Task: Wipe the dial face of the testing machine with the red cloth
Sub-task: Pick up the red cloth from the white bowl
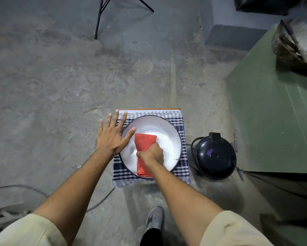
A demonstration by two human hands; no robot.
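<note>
A round white dial face [159, 128] with a dark rim lies flat on a blue-and-white checked towel [182, 167]. My right hand [151, 154] is closed around a folded red cloth [144, 142] and presses it onto the lower left part of the dial. One end of the cloth sticks out past my knuckles, the other trails under my wrist to the near rim. My left hand [112, 134] lies flat with fingers spread on the dial's left rim, thumb tip resting on the white face.
A black domed part [214, 156] with a cable sits on the concrete floor right of the towel. A green machine cabinet [273, 112] fills the right side. Black tripod legs [99, 18] stand at the top. A cable [99, 201] runs across the floor near my shoe [155, 219].
</note>
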